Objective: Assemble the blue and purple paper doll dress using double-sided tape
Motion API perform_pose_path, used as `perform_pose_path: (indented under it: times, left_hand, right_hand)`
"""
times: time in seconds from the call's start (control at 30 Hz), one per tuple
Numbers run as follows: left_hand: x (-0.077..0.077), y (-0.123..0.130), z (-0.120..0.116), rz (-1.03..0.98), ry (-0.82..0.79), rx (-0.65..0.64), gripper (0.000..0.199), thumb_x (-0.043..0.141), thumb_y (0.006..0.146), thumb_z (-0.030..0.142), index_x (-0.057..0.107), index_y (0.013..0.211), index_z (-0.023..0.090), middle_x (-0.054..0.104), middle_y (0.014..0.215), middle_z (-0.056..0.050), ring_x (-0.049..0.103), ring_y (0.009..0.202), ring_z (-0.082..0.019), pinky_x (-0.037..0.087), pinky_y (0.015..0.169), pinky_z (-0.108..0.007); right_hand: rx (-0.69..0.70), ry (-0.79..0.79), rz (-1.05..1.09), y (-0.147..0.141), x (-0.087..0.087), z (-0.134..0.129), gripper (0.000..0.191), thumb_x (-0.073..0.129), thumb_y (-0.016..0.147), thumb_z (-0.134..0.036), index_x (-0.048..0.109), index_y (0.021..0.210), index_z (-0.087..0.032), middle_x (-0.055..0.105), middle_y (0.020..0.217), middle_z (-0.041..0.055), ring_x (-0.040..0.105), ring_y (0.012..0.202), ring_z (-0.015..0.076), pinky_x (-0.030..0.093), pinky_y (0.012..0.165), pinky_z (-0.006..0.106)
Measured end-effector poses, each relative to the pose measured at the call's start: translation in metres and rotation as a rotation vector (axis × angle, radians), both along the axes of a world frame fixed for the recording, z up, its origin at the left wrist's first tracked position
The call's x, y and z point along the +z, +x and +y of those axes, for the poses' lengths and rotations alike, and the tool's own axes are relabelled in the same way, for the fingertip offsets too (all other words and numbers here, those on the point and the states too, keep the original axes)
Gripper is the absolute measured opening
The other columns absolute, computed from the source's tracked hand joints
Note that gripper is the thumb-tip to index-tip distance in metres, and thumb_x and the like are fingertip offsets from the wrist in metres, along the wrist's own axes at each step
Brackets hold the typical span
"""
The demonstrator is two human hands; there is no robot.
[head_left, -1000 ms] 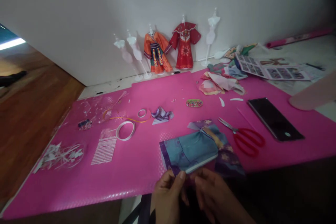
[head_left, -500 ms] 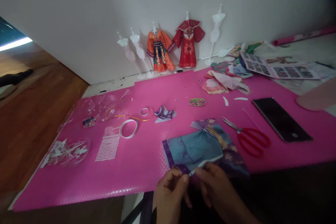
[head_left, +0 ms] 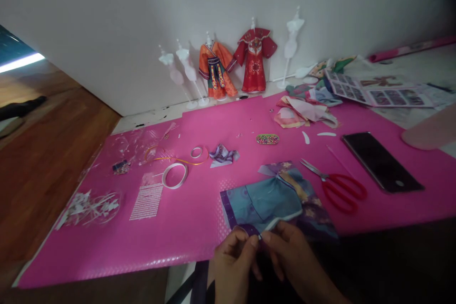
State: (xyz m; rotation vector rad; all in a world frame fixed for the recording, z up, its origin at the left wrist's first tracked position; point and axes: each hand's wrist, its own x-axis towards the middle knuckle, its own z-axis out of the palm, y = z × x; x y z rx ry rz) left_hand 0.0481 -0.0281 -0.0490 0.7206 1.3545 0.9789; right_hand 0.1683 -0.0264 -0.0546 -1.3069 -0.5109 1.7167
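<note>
A small doll garment (head_left: 265, 202) in blue and purple cloth lies at the front edge of the pink mat. My left hand (head_left: 235, 256) pinches the purple trim at its near corner between thumb and finger. Right beside it, my right hand (head_left: 285, 244) is closed on the same near edge, where a white strip (head_left: 280, 221) runs along the cloth. The fingertips of both hands almost meet. To the right of the garment lie red-handled scissors (head_left: 340, 187), their blades pointing away to the left.
On the pink mat (head_left: 192, 228) are a white tape roll (head_left: 174, 175), a rhinestone sheet (head_left: 147, 202), a purple scrap (head_left: 223, 155), a bead box (head_left: 267, 139) and a phone (head_left: 382, 161). Behind stand white mannequins (head_left: 292, 40), a red doll dress (head_left: 255, 61) and an orange one (head_left: 217, 71).
My right fingertips have shifted slightly left along the garment's edge, closer to my left thumb. The garment and the things around it lie as before.
</note>
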Motion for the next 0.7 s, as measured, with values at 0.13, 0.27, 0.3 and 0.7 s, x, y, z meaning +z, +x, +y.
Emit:
perform_pose_path:
  times: [0.13,0.27,0.3,0.7]
  left_hand:
    - [0.0031,0.0024,-0.0019,0.008,0.014,0.017,0.039,0.077,0.071,0.049,0.058,0.061,0.017,0.048,0.038,0.007,0.041,0.034,-0.006,0.031,0.039,-0.016]
    - [0.0023,0.0008,-0.0010,0.027,0.027,0.021,0.038,0.076,0.072,0.048,0.057,0.061,0.017,0.049,0.039,0.006,0.042,0.035,-0.006,0.032,0.041,-0.016]
    - [0.0013,0.0000,-0.0004,0.029,0.026,0.015,0.038,0.076,0.072,0.048,0.057,0.061,0.017,0.049,0.039,0.006,0.043,0.035,-0.006,0.032,0.041,-0.016]
    - [-0.0015,-0.0050,-0.0016,0.016,0.014,-0.113,0.033,0.074,0.075,0.045,0.059,0.066,0.017,0.052,0.041,0.006,0.045,0.035,-0.007,0.033,0.041,-0.016]
  right_hand:
    - [-0.004,-0.004,-0.011,0.0006,0.0004,-0.0005,0.040,0.075,0.068,-0.053,0.055,0.063,-0.018,0.041,0.040,-0.0096,0.031,0.032,0.0046,0.025,0.034,0.018]
    - [0.019,0.024,0.031,0.0021,-0.0034,-0.0033,0.040,0.072,0.071,-0.054,0.056,0.067,-0.018,0.044,0.043,-0.0086,0.033,0.034,0.0050,0.025,0.034,0.018]
    - [0.031,0.035,0.041,0.0024,-0.0041,-0.0036,0.040,0.071,0.071,-0.055,0.057,0.069,-0.017,0.045,0.044,-0.0084,0.034,0.034,0.0052,0.025,0.034,0.018]
    - [0.067,0.044,-0.077,0.0001,-0.0051,-0.0009,0.034,0.066,0.074,-0.049,0.052,0.066,-0.019,0.039,0.042,-0.0103,0.031,0.034,0.0051,0.025,0.036,0.019]
